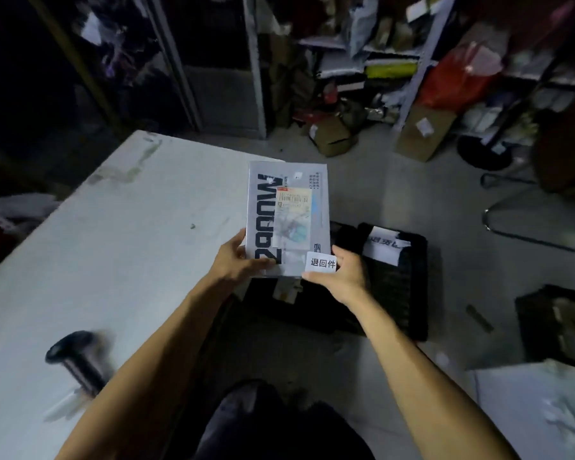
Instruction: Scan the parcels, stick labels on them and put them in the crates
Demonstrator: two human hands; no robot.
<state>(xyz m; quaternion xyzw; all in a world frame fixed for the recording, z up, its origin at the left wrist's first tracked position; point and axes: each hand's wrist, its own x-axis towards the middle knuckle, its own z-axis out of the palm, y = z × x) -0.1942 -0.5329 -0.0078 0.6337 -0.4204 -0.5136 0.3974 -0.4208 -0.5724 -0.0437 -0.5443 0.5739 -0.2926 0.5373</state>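
- Parcel: grey flat box, black lettering and shipping label on top face, held in the air past the edge of the white table, above the black crate.
- Left hand: grasping parcel's near-left corner, thumb on top.
- Right hand: pinching small white label against parcel's near-right corner.
- Crate: on the floor, white tag on its far wall, just right of the table.
- Scanner: black, lying on table near-left, blurred.
- Second dark crate: further right on the floor, well apart.
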